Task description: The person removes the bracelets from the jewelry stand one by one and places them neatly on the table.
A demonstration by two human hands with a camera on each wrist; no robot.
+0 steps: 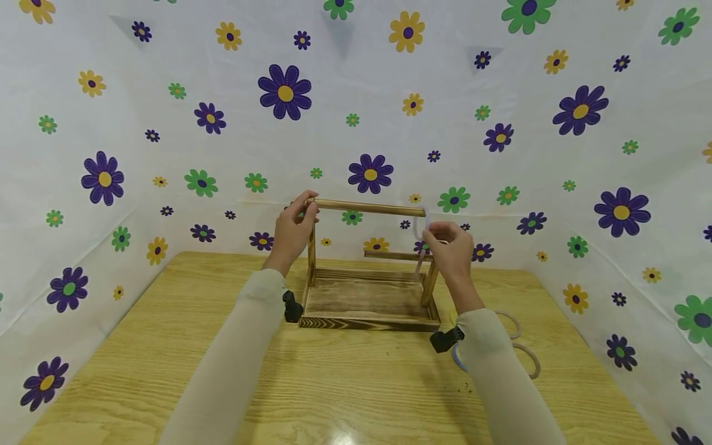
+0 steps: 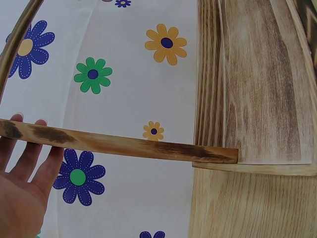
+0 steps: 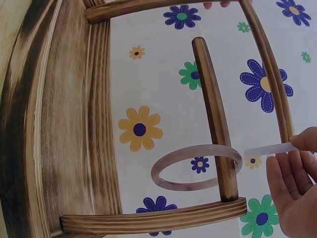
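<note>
A dark-grained wooden bangle stand (image 1: 369,323) has a tray base, a long upper rod (image 1: 367,207) and a shorter lower rod (image 1: 395,254). My left hand (image 1: 293,233) grips it at the top of its left upright (image 2: 124,144), fingers behind the wood. Thumb and fingertips of my right hand (image 1: 452,250) pinch a pale lilac bangle (image 3: 270,148) at the upper rod's right end; whether the rod passes through it I cannot tell. Around the lower rod, near its support, hangs a greyish-mauve bangle (image 3: 190,186).
On the wooden table (image 1: 356,383), right of the stand, lie a beige bangle (image 1: 517,322), a brownish bangle (image 1: 535,361) and a blue bangle (image 1: 458,357), partly hidden by my right forearm. A white flowered cloth (image 1: 334,142) encloses the back and sides.
</note>
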